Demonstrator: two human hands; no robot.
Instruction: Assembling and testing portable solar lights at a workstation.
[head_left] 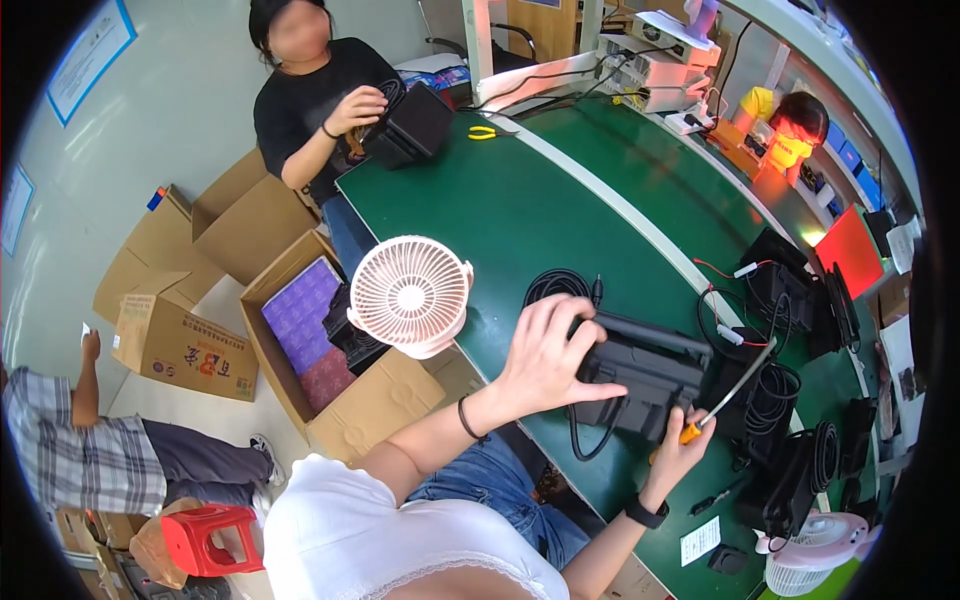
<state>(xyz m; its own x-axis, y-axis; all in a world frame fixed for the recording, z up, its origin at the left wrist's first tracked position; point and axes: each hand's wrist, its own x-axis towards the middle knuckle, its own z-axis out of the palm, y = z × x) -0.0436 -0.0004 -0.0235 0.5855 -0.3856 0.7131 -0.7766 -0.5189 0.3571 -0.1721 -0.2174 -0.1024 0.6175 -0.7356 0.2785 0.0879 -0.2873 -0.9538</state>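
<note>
The left hand [555, 350] is spread wide, with its thumb held apart from its fingers, over the left end of a black box [650, 372]. The box is laid on a green table [440, 195], between the two hands. A screwdriver [690, 432] with an orange handle is held in the right hand [682, 445], which is closed around the handle at the box's near right corner. Its metal rod is pointed up and away to the right. Just past the left hand, a black cable [553, 284] is curled up in loops. A pale pink fan [412, 297] is seen to the left of the left hand. Below the right hand, a white card [700, 541] is laid flat, and a small black block [727, 560] is set just beside it.
</note>
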